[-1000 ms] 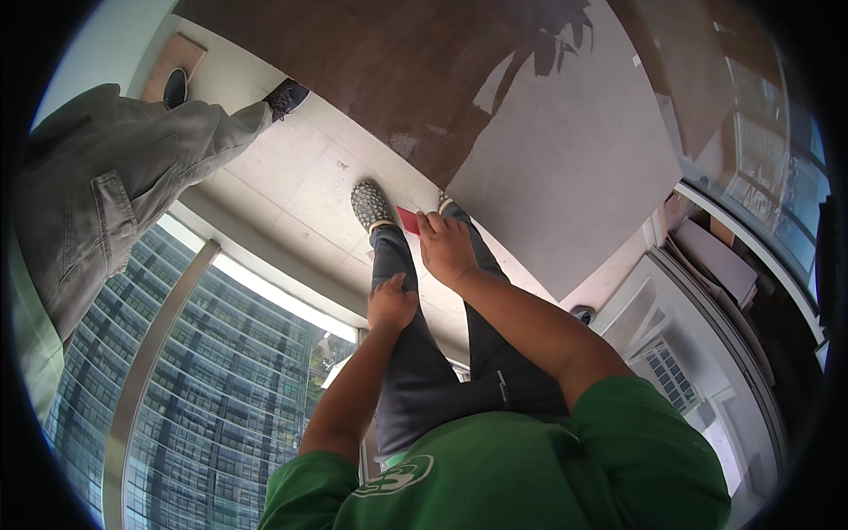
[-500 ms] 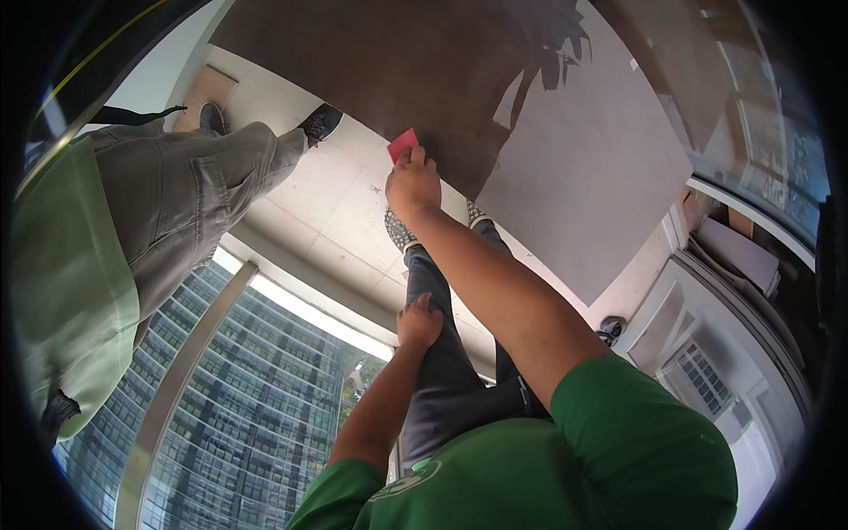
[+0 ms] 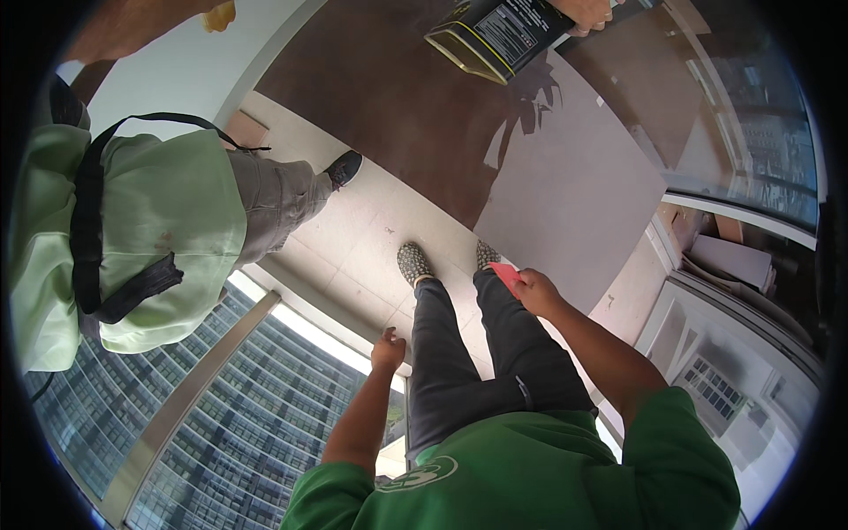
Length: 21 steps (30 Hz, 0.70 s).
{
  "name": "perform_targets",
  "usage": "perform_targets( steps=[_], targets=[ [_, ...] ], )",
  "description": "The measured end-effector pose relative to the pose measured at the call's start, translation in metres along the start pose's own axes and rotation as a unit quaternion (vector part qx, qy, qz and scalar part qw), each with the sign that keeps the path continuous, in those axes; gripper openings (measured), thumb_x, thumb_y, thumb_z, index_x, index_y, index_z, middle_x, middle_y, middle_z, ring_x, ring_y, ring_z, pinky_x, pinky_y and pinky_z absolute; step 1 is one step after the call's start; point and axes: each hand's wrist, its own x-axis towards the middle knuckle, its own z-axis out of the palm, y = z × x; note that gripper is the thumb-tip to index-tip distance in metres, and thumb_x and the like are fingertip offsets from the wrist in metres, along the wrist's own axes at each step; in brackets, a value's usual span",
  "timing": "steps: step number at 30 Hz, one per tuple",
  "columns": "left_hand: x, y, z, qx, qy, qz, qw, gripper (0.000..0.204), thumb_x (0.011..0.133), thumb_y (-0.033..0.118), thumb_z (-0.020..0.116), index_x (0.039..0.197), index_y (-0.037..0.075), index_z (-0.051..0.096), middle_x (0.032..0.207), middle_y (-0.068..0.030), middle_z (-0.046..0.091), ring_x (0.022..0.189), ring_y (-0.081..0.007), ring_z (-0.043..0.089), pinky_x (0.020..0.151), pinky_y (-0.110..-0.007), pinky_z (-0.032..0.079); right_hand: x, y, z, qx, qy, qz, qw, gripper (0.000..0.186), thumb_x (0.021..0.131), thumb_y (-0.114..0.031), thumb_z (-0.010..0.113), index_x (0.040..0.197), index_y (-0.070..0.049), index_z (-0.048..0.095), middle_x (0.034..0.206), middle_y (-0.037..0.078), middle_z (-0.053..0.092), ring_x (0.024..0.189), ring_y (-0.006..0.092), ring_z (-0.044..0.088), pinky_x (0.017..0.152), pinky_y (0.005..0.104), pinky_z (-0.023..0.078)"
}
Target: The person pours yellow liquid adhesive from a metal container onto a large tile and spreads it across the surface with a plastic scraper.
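My right hand [image 3: 536, 293] pinches a flat red scraper [image 3: 506, 278] above my right shoe and thigh, near the corner of a large brown board. The board [image 3: 574, 194] has a dark, wet-looking coat on its left part, with a ragged edge against the paler bare part. My left hand [image 3: 389, 351] hangs beside my left thigh, fingers loosely curled, nothing visible in it. Over the board's far side, another person's hand [image 3: 583, 12] holds a black rectangular metal can [image 3: 499, 40] with yellow edging. The can is tilted, partly cut off by the picture's top.
A person in a pale green apron [image 3: 168, 203] with a black strap stands close on my left, one dark shoe [image 3: 344, 168] near the board. Windows [image 3: 256, 397] line the lower left. A white door-like panel [image 3: 707, 353] and stacked boards [image 3: 729, 261] are at the right.
My right hand has drawn back from the board's near edge, down and right, with the red scraper. The metal can has come into view over the board. The person in the apron has leaned forward.
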Motion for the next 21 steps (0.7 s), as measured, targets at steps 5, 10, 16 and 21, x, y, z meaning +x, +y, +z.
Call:
perform_targets(
  steps=[5, 10, 16, 21],
  targets=[
    [-0.018, -0.018, -0.001, 0.026, 0.005, -0.023, 0.999, 0.057, 0.087, 0.040, 0.057, 0.139, 0.015, 0.054, 0.133, -0.0114, 0.064, 0.123, -0.0327, 0.060, 0.104, -0.043, 0.047, -0.082, 0.109, -0.067, -0.073, 0.012, 0.090, 0.993, 0.028, 0.093, -0.026, 0.059, 0.099, 0.000, 0.069, 0.094, 0.024, 0.068, 0.090, 0.0395, 0.067, 0.079, 0.0459, 0.051],
    [-0.056, 0.015, 0.022, 0.005, 0.020, -0.031, 0.999, 0.050, 0.087, 0.048, 0.060, 0.120, 0.011, 0.068, 0.120, -0.0133, 0.070, 0.114, -0.0327, 0.065, 0.098, -0.042, 0.050, -0.119, 0.169, -0.113, -0.043, -0.045, 0.103, 0.993, 0.030, 0.095, -0.024, 0.059, 0.112, 0.000, 0.068, 0.093, 0.016, 0.072, 0.087, 0.0266, 0.068, 0.082, 0.0384, 0.052],
    [-0.109, 0.055, 0.077, 0.125, 0.094, 0.144, 0.977, 0.044, 0.088, 0.044, 0.058, 0.088, 0.003, 0.074, 0.097, -0.0206, 0.072, 0.099, -0.0392, 0.067, 0.090, -0.045, 0.052, -0.163, 0.241, -0.156, 0.022, 0.013, 0.060, 0.998, 0.030, 0.093, -0.025, 0.059, 0.104, 0.001, 0.070, 0.092, 0.021, 0.071, 0.087, 0.0317, 0.070, 0.081, 0.0409, 0.052],
    [-0.235, 0.199, 0.080, 0.033, 0.041, 0.188, 0.981, 0.039, 0.092, 0.040, 0.059, 0.088, 0.003, 0.072, 0.092, -0.0192, 0.071, 0.091, -0.0360, 0.067, 0.081, -0.045, 0.052, -0.233, 0.368, -0.176, 0.047, 0.062, 0.117, 0.990, 0.030, 0.094, -0.027, 0.059, 0.101, 0.000, 0.071, 0.090, 0.020, 0.072, 0.085, 0.0313, 0.070, 0.078, 0.0400, 0.053]
  ],
)
